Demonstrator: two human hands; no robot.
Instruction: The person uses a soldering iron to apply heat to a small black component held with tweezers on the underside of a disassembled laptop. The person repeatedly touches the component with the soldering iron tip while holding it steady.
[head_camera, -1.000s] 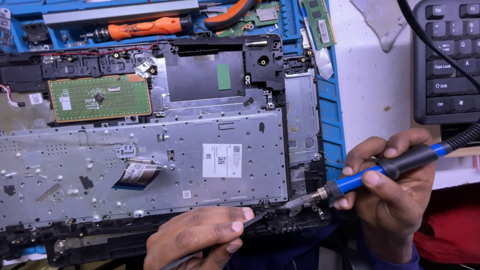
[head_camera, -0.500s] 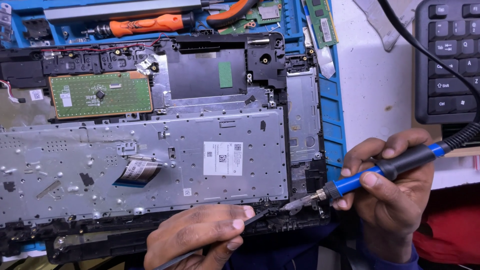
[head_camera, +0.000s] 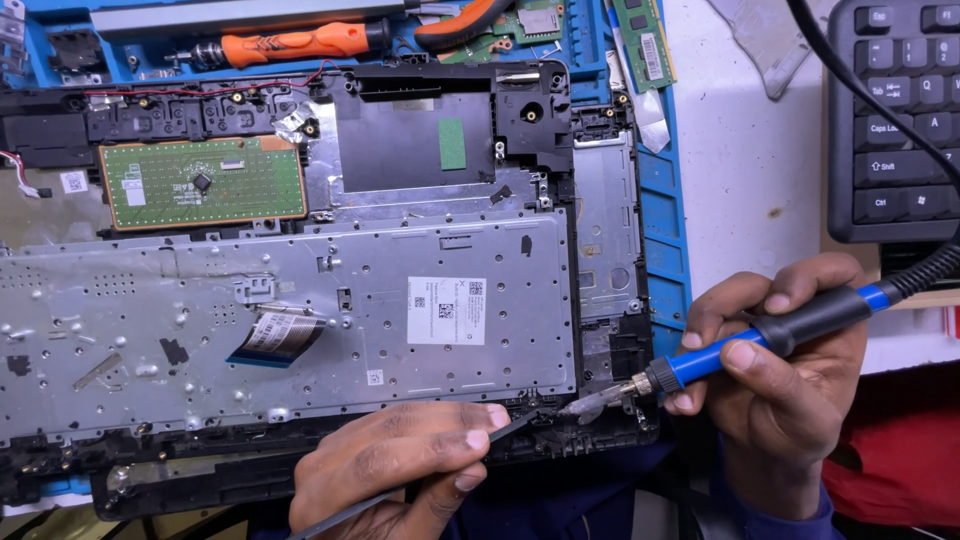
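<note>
Our right hand (head_camera: 790, 400) grips the soldering iron (head_camera: 760, 340), tip on the open laptop's (head_camera: 400, 330) corner. Our left hand (head_camera: 400, 470) pinches a thin stick (head_camera: 510, 427) beside it. The joint looks unfinished.

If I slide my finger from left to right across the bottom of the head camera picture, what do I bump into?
Left hand with a thin dark tool → soldering iron → right hand → red cloth.
</note>
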